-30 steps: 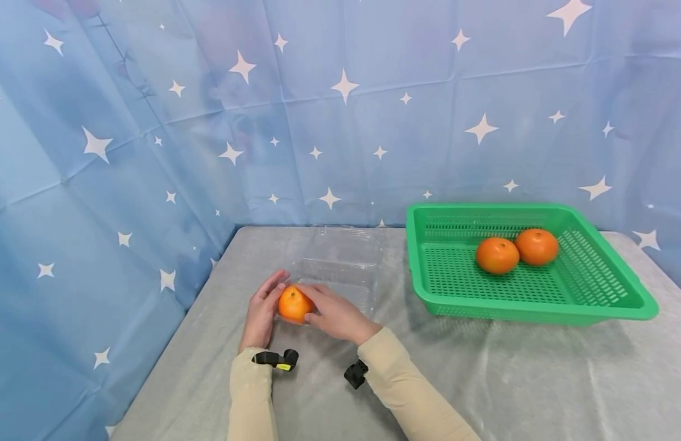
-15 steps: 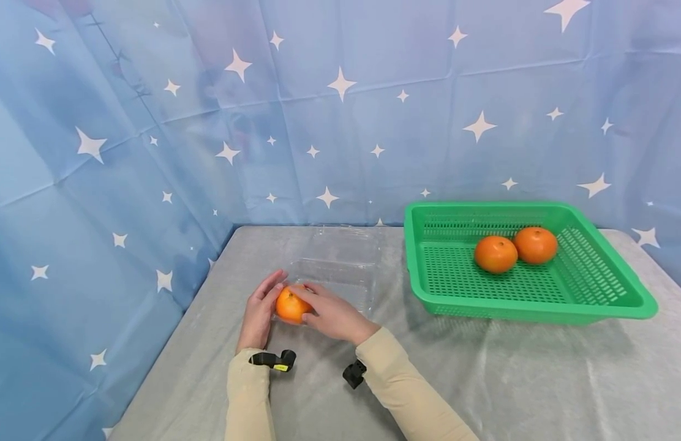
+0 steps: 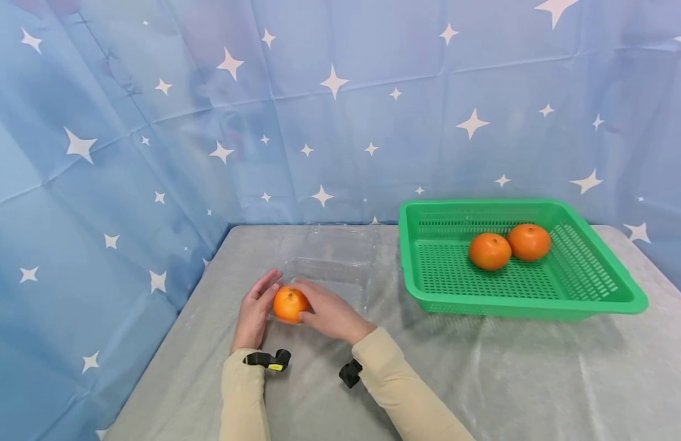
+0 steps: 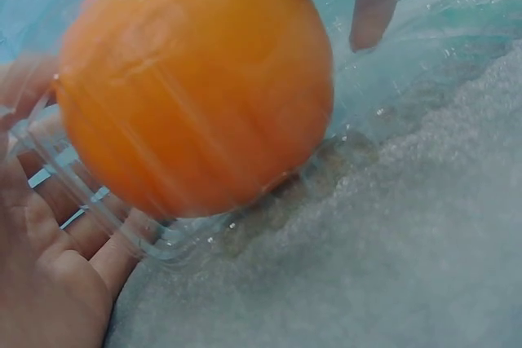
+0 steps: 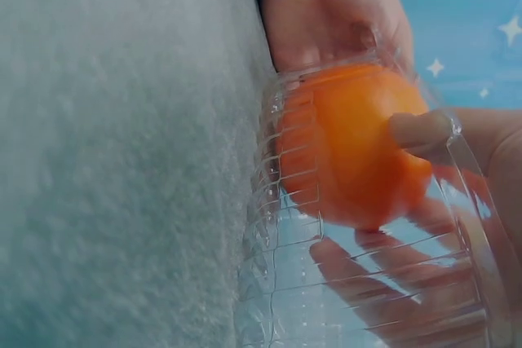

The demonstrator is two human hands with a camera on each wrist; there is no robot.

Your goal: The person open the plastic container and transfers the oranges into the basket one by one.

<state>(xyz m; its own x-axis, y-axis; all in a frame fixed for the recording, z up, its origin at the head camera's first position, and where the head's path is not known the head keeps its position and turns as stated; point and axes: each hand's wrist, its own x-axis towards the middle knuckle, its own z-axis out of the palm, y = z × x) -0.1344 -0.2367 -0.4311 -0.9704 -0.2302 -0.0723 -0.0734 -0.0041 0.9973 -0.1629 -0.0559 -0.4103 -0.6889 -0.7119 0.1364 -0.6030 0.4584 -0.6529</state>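
A clear plastic clamshell box point(image 3: 346, 274) lies on the table with its lid point(image 3: 340, 242) folded back. At its near left corner is an orange point(image 3: 289, 304), seen through the box's clear wall in both wrist views. My right hand point(image 3: 333, 313) reaches over the box and holds this orange, the thumb point(image 5: 420, 132) on its near side and the fingers around the far side. My left hand point(image 3: 252, 315) rests along the outside of the box's left wall, fingers fairly straight. Part of the left thumb and fingers is blurred behind the plastic in the left wrist view.
To the right stands a green perforated basket point(image 3: 522, 306) with two more oranges point(image 3: 490, 251) inside. A grey cloth point(image 3: 484, 380) covers the table. Blue star-patterned curtains point(image 3: 395, 122) hang close behind and on the left.
The whole head view has shifted slightly to the left. Both hands stay around the orange at the box's near left corner, with the right fingers only slightly moved on it.
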